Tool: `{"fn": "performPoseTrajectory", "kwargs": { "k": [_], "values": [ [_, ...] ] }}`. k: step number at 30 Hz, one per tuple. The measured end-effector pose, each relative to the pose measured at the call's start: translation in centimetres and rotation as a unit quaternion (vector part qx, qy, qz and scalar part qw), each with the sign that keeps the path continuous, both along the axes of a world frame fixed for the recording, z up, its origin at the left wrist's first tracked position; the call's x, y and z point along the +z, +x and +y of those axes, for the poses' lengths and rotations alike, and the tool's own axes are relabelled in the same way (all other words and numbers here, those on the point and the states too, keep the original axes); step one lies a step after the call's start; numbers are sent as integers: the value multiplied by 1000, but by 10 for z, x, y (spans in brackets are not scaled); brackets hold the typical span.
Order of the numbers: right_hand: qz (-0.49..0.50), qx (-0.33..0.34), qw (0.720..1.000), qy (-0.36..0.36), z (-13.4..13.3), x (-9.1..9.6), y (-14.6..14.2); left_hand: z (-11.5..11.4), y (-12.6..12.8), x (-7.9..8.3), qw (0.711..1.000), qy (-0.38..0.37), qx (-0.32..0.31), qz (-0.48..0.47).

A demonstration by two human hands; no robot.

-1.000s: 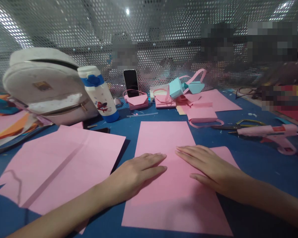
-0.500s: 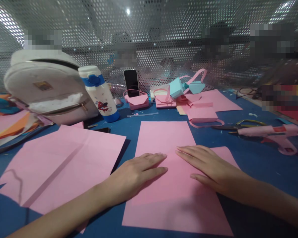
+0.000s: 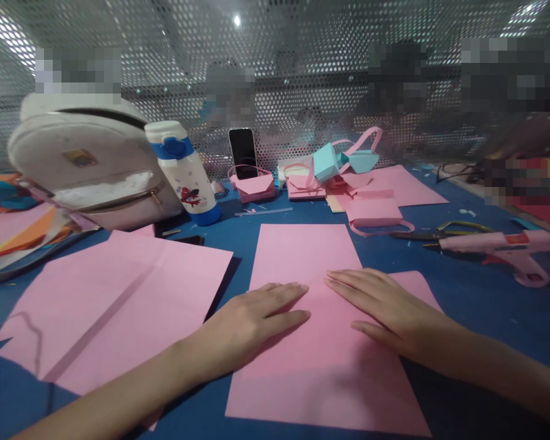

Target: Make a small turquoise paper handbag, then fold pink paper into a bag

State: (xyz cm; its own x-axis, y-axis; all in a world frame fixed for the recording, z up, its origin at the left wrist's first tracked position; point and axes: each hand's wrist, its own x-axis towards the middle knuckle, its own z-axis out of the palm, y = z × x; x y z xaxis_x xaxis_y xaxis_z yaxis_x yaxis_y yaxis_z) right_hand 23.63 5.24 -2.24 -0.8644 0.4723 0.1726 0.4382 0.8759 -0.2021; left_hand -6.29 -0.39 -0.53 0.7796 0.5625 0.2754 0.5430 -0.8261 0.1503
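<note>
Blue tabletop [image 3: 490,311], left hand [image 3: 252,315] and right hand [image 3: 389,305] flat on pink paper [image 3: 302,250]

view: head-worn | facing: forward and down | close below: blue tabletop [image 3: 495,308] | beyond: perforated screen [image 3: 297,36]

Working from afar, I had the left hand [image 3: 254,315] palm down, fingers [image 3: 282,296] close together and pointing toward the right hand [image 3: 382,308], thumb [image 3: 288,320] parted on the near side. The right hand mirrored it, fingertips near the left's but apart. Left forearm [image 3: 119,388] and right forearm [image 3: 495,366] slanted outward behind them.
</note>
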Motion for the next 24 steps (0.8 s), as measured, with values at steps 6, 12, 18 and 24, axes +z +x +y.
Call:
{"fn": "performPoseTrajectory", "kwargs": {
  "k": [6,12,18,24],
  "values": [
    [-8,3,1000,3,1,-3,2,-6,7,7,993,84,-29,82],
    [-17,9,999,40,3,-5,0,-13,20,13,975,149,-75,149],
    [5,28,994,103,-4,1,-7,-15,30,20,967,156,-82,182],
    [-12,68,994,82,-2,8,5,-14,32,17,972,132,-65,181]
  ]
}}
